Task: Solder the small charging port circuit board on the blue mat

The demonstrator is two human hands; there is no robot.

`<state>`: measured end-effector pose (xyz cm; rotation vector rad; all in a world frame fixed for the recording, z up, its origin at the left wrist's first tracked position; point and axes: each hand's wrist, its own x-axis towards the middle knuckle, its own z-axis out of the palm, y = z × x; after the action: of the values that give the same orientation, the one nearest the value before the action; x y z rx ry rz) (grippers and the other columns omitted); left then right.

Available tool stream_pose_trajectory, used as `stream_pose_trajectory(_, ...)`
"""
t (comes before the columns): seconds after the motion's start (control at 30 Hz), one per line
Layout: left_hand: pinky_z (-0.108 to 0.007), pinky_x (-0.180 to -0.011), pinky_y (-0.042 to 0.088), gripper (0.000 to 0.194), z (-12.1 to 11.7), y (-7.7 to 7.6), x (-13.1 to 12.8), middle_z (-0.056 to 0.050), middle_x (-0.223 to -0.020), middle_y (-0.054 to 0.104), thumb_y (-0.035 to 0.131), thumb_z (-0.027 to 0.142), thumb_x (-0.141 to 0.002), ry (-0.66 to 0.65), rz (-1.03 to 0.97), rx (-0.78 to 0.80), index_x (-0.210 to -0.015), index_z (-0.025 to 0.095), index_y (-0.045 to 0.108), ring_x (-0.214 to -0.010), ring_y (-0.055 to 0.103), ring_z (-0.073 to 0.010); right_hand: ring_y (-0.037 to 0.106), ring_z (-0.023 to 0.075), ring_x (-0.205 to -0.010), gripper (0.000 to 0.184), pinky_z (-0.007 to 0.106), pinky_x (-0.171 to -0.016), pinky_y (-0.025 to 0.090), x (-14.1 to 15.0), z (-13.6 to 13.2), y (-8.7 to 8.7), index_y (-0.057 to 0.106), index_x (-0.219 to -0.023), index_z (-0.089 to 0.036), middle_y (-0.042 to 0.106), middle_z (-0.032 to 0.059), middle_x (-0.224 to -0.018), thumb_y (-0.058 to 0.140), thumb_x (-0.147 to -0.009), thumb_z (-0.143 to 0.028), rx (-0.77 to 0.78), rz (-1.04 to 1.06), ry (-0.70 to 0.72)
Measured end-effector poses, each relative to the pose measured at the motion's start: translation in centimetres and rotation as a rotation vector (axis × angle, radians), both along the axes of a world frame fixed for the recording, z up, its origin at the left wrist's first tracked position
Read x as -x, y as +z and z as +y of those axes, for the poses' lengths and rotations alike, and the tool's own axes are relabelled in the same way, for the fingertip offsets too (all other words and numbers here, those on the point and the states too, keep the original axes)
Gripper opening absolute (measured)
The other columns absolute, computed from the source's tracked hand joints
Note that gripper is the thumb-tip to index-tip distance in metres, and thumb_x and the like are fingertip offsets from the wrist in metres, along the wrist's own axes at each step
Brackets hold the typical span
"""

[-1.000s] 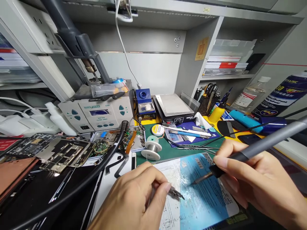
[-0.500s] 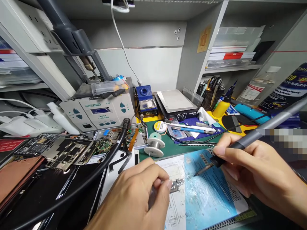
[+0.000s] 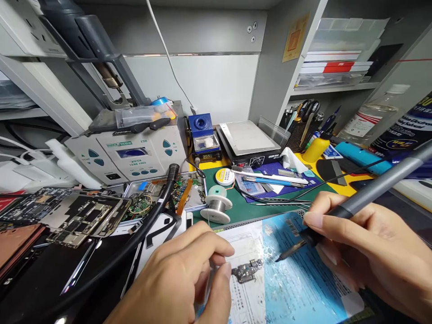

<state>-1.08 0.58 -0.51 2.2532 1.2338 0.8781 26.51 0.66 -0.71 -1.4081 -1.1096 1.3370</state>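
Observation:
My right hand (image 3: 364,243) is closed around the dark grip of a soldering iron (image 3: 374,186). Its tip points down to the left, over the blue half of a printed sheet (image 3: 297,283). On the white half lies a small dark circuit board (image 3: 248,271), just right of my left hand (image 3: 182,274). The fingers of that hand are curled, with thumb and forefinger tips a little apart. A thin solder wire (image 3: 208,220) runs from a white spool (image 3: 218,206) down behind the hand. The pinch on the wire is mostly hidden.
Phone boards (image 3: 81,220) and dark phone panels lie at left, crossed by a thick black hose (image 3: 135,252). Behind stand a hot-air station (image 3: 135,157), a blue soldering unit (image 3: 202,135) and a heating plate (image 3: 251,137). A yellow bottle (image 3: 316,150) stands at right.
The view has shifted slightly. My left hand has drawn left from the circuit board, which now shows more fully. The soldering iron stays in my right hand, its tip still over the blue sheet.

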Motion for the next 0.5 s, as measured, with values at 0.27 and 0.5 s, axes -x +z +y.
stream_pose_trajectory(0.27, -0.017, -0.043, 0.042, 0.017, -0.2, 0.2, 0.3, 0.008, -0.076, 0.06, 0.063, 0.013, -0.085, -0.007, 0.105, 0.014, -0.093, 0.028, 0.065, -0.049, 0.051, -0.0071, 0.049, 0.0118, -0.032, 0.035, 0.013, -0.03, 0.03, 0.8, -0.5, 0.2, 0.066, -0.074, -0.025, 0.057, -0.0033, -0.039, 0.082, -0.084, -0.055, -0.001, 0.018, 0.084)
stream_pose_trajectory(0.5, -0.018, -0.056, 0.049, 0.033, -0.3, 0.4, -0.1, 0.008, -0.087, 0.064, 0.077, 0.011, -0.075, -0.022, 0.181, -0.075, -0.098, 0.033, 0.069, -0.072, 0.065, -0.0098, 0.05, 0.0108, -0.033, 0.025, 0.015, -0.031, 0.039, 2.4, -0.6, 1.2, 0.07, -0.068, -0.026, 0.056, -0.0063, -0.047, 0.091, -0.074, -0.038, -0.075, 0.038, 0.121)
